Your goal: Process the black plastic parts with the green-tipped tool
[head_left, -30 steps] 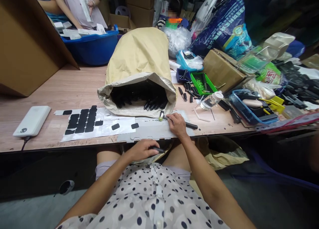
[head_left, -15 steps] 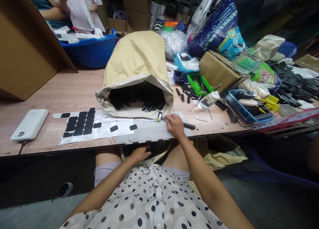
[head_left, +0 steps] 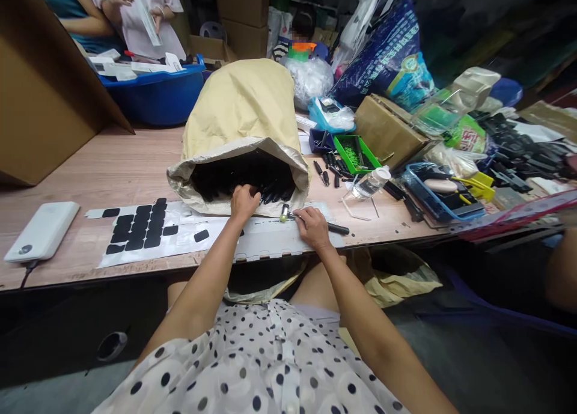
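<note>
My right hand (head_left: pixel 312 226) is closed round a small hammer (head_left: pixel 339 228) with a metal head and a black handle, lying low over a grey plate (head_left: pixel 265 241) at the table's front edge. At the mouth of a beige woven sack (head_left: pixel 238 104), my left hand (head_left: pixel 244 202) has its fingers curled down among slim black parts (head_left: pixel 273 190). Its fingertips are partly hidden, so what they grip cannot be made out. Left of the plate lies a white sheet (head_left: pixel 180 240) bearing black rounded pads (head_left: pixel 145 226).
A white power bank (head_left: pixel 42 231) with a cable lies at left. Rightward are a green tray (head_left: pixel 356 154), a clear bottle (head_left: pixel 370 184), a blue basket of tools (head_left: pixel 444 191) and a cardboard box (head_left: pixel 390 131). Two people stand behind a blue tub (head_left: pixel 153 98).
My left hand has risen from below the table edge to the sack's mouth. My right hand stays on the hammer. The view has shifted slightly.
</note>
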Available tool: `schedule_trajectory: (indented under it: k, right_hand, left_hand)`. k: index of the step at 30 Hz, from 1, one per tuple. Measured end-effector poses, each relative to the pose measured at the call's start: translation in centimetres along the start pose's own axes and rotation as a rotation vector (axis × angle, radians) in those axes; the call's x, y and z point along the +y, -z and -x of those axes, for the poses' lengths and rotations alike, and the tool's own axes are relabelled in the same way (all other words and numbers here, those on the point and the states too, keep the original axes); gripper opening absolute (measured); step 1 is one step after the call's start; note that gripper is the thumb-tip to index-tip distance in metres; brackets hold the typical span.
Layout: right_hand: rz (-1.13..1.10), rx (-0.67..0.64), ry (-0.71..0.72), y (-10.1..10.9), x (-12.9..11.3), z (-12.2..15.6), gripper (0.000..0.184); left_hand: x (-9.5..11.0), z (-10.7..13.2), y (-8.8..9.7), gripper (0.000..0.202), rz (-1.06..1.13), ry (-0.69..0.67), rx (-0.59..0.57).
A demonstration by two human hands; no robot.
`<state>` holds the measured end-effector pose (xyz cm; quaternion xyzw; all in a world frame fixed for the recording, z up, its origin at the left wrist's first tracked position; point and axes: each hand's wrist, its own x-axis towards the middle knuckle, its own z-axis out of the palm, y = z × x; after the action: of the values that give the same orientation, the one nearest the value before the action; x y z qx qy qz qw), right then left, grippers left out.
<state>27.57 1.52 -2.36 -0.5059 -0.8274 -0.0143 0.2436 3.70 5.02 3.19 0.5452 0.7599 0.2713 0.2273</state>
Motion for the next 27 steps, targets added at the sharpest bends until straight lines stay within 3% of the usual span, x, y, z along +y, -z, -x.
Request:
schedule_trajectory:
  k: [3, 6, 9, 12, 15, 23, 27]
  right_hand:
    - [0.008, -0.005, 0.0, 0.0, 0.0, 0.0, 0.026]
    - [0.012, -0.003, 0.007, 0.0, 0.1, 0.0, 0.026]
    - [0.011, 0.002, 0.014, 0.0, 0.2, 0.0, 0.026]
    - [0.013, 0.002, 0.016, 0.0, 0.3, 0.1, 0.026]
    - [0.017, 0.005, 0.019, 0.0, 0.4, 0.1, 0.026]
    - [0.008, 0.027, 0.019, -0.2, 0.5, 0.2, 0.025]
    - [-0.005, 0.028, 0.026, -0.3, 0.8, 0.1, 0.026]
  left_hand:
    - [-0.3, -0.8, -1.0, 0.017, -0.077, 0.023, -0.019]
    - [-1.3, -0.3, -0.6, 0.014, -0.04, -0.043, 0.013]
    - [-2.8, 1.5, 0.6, 0.016, 0.052, -0.222, 0.012]
    - [-4.3, 4.0, 1.3, 0.016, 0.072, -0.443, -0.104]
    - [-5.4, 5.8, 1.1, 0.014, 0.026, -0.559, -0.215]
    - [-6.9, 6.0, -0.4, 0.023, 0.049, -0.543, -0.203]
    - [-7.1, 5.8, -0.5, 0.015, 0.067, -0.531, -0.206]
